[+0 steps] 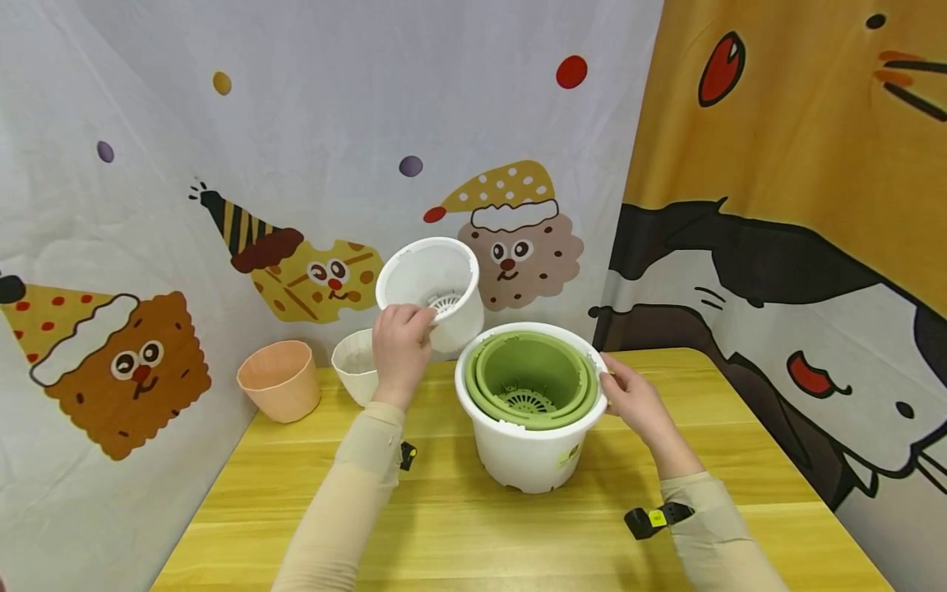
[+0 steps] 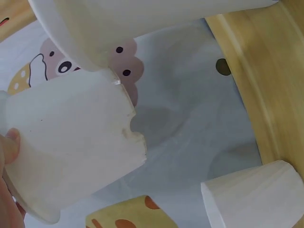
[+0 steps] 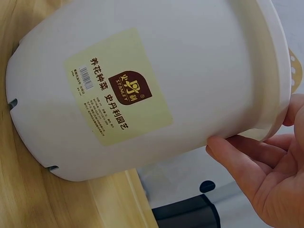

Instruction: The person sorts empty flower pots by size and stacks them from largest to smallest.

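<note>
My left hand (image 1: 402, 349) grips the rim of a small white flowerpot (image 1: 460, 322), lifted and tilted so its slotted bottom shows inside. In the left wrist view, that white flowerpot (image 2: 76, 142) has notches along its base. A larger white flowerpot (image 1: 518, 452) stands upright on the table, with two green flowerpots (image 1: 528, 370) nested inside it. At its right side my right hand (image 1: 638, 400) holds the rim. The right wrist view shows a label (image 3: 118, 88) on the large pot's wall, with the fingers (image 3: 237, 156) at the rim.
A peach pot (image 1: 281, 382) stands at the table's back left corner. Beside it is a cream pot (image 1: 357, 380), partly hidden behind my left hand. The wooden table (image 1: 459, 543) ends at a printed cloth backdrop (image 1: 311, 123) behind and to the right.
</note>
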The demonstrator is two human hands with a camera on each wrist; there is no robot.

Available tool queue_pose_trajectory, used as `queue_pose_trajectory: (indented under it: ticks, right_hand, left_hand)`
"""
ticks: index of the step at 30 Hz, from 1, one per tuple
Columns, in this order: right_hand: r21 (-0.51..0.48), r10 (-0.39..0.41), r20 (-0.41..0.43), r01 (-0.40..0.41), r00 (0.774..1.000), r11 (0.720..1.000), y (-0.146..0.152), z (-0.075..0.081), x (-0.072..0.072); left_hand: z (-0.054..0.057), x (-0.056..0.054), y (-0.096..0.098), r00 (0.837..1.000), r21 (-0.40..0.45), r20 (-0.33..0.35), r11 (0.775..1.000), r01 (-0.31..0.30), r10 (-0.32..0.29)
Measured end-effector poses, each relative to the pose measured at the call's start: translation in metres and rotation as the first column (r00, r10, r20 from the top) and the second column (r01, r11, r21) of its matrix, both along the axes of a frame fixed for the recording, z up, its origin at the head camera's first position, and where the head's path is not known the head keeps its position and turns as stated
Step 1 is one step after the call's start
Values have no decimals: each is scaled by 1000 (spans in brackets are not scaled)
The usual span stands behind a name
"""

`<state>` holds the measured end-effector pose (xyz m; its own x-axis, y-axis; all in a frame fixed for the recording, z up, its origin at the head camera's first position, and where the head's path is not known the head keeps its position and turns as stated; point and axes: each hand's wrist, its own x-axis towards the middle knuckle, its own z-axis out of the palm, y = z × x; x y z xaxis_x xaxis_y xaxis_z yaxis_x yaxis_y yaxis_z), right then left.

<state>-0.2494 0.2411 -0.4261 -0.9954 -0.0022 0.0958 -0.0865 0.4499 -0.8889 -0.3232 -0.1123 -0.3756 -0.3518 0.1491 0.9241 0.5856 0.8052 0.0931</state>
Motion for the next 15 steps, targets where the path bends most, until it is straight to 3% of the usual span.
queue_pose_trajectory:
  ticks: [7,15]
  right_hand:
    - [12,-3,-3,3,1000,1000,1,1,1]
    - [14,0,-3,0,1000,1000,1,1,0]
  left_hand:
    - [11,1,4,999,29,-43,1000,3,-2]
    - [26,7,7,993,40,-111,998,52,-47]
